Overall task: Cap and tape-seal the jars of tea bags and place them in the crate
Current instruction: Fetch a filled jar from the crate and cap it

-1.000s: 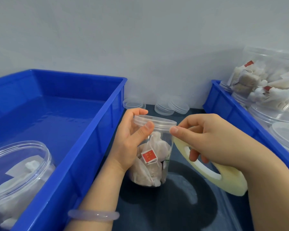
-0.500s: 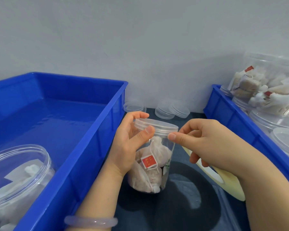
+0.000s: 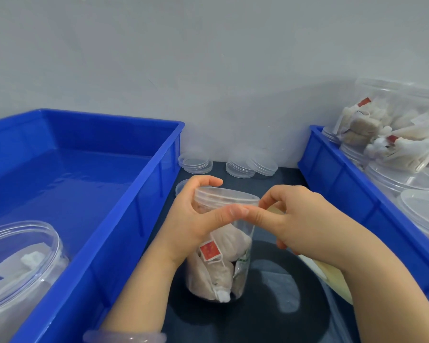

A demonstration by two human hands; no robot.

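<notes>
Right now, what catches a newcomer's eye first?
Centre: a capped jar of tea bags, gripped by the left hand, the right hand with a cream tape dispenser at its lid. Left of it, a blue crate holding one jar; right, a second blue crate stacked with jars.

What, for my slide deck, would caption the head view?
Left hand grips a capped tea-bag jar; right hand, holding a dispenser, thumbs its wall.

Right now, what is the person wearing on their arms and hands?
No gloves, sleeves or rings in view: the left hand and right hand are bare. The only thing worn is a smooth, translucent pale lilac bangle round the left wrist.
</notes>
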